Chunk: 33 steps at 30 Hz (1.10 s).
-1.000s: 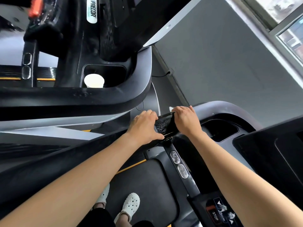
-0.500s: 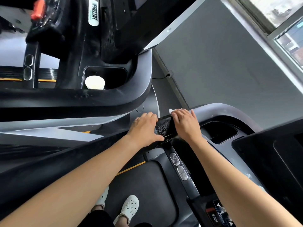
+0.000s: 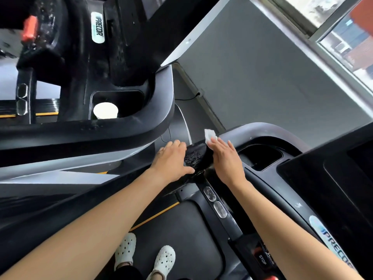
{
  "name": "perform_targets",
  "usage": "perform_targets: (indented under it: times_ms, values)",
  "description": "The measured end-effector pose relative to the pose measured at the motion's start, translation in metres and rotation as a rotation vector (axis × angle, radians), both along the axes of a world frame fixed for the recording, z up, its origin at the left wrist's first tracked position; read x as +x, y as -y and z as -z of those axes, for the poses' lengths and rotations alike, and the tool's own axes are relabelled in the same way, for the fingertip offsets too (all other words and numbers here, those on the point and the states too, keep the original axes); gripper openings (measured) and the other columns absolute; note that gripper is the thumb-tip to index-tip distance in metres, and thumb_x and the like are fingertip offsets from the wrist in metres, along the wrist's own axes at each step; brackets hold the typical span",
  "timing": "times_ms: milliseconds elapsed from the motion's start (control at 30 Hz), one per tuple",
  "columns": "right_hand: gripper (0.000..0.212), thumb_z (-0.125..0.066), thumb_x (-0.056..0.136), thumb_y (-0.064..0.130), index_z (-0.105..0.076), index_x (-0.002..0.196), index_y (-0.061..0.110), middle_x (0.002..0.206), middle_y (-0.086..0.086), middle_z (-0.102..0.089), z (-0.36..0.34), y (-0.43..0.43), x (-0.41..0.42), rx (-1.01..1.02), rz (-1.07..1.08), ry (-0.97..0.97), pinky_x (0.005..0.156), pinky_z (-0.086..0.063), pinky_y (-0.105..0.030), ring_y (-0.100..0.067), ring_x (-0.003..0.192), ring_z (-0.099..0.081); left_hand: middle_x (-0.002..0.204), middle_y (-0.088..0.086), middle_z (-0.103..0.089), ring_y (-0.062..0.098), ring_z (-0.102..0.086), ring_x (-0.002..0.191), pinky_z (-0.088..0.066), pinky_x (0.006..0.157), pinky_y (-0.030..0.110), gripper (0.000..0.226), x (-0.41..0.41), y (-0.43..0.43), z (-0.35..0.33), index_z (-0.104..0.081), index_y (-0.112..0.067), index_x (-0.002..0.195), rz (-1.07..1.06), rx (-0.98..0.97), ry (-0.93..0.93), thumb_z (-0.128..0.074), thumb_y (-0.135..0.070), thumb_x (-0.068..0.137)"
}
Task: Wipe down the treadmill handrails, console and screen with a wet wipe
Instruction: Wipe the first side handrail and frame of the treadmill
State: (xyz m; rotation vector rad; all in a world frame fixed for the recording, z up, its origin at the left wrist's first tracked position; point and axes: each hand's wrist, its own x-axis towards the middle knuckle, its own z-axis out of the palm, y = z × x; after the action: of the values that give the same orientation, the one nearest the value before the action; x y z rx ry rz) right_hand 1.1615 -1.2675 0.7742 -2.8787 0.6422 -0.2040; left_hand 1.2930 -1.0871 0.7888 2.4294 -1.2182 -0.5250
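Now wiping the handrail's front bend.
Wet wipe (image 3: 210, 136) sits pinned under the right hand (image 3: 227, 158), whose fingers (image 3: 219, 145) are straight and pressing. Its free corner points to 11 o'clock, long axis roughly 11-to-5 (mostly hidden, so a guess). At its 7 o'clock, the left hand (image 3: 171, 160) curls round the handrail (image 3: 194, 156). Best keep flat pressure and stroke along the rail.

PRECOR stood on an oval badge (image 3: 97, 27) of the next treadmill (image 3: 125, 136) and on a sticker (image 3: 331, 239) on my console (image 3: 286, 201); my stop key (image 3: 262, 259) read STOP.
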Motion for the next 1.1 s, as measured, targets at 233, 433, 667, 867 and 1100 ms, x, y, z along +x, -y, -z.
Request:
perform_targets:
  times_ms: [233,433,667,867,1100]
  values:
    - [0.045,-0.048,0.091,-0.011,-0.066,0.126,0.01,0.132,-0.006,-0.065,-0.003,-0.032,0.002,0.018,0.063,0.123,0.112,-0.041,-0.038,-0.029,0.13,-0.053,0.119,0.004,-0.054,0.025,-0.052,0.112,-0.048,0.097,0.04,0.063,-0.008,0.007,-0.005,-0.05,-0.015,0.122,0.017,0.068,0.107,-0.071,-0.059,0.083]
    - [0.055,-0.062,0.08,-0.009,-0.066,0.131,0.01,0.142,-0.004,-0.062,0.005,-0.027,-0.021,-0.095,-0.095,0.039,0.115,-0.042,-0.045,-0.037,0.136,-0.051,0.121,0.006,-0.053,0.027,-0.051,0.111,-0.047,0.094,0.041,0.06,-0.017,0.009,-0.006,-0.048,-0.014,0.12,0.03,0.086,0.165,-0.065,-0.059,0.084]
    - [0.031,-0.058,0.097,0.001,-0.074,0.116,0.02,0.111,-0.004,-0.074,-0.001,-0.007,-0.025,0.115,0.398,0.225,0.074,-0.052,-0.04,-0.032,0.084,-0.056,0.118,0.005,-0.052,0.026,-0.051,0.108,-0.049,0.094,0.041,0.063,-0.02,0.014,-0.012,-0.048,-0.012,0.12,0.047,0.138,0.186,-0.064,-0.061,0.083]
    - [0.029,-0.058,0.093,-0.003,-0.066,0.104,0.022,0.102,0.012,-0.061,0.006,-0.051,-0.027,0.127,0.198,0.21,0.066,-0.049,-0.037,-0.022,0.073,-0.05,0.133,0.009,-0.047,0.03,-0.047,0.122,-0.044,0.101,0.045,0.07,-0.023,0.034,-0.015,-0.046,-0.011,0.132,0.046,0.194,0.179,-0.067,-0.056,0.083]
    - [0.018,-0.055,0.101,0.003,-0.068,0.11,0.011,0.116,0.0,-0.065,0.014,-0.018,-0.031,0.31,0.269,0.351,0.099,-0.052,-0.04,-0.024,0.107,-0.066,0.141,-0.001,-0.046,0.022,-0.049,0.126,-0.046,0.104,0.044,0.073,-0.023,0.041,-0.01,-0.044,-0.019,0.152,0.103,0.065,0.14,-0.068,-0.052,0.092]
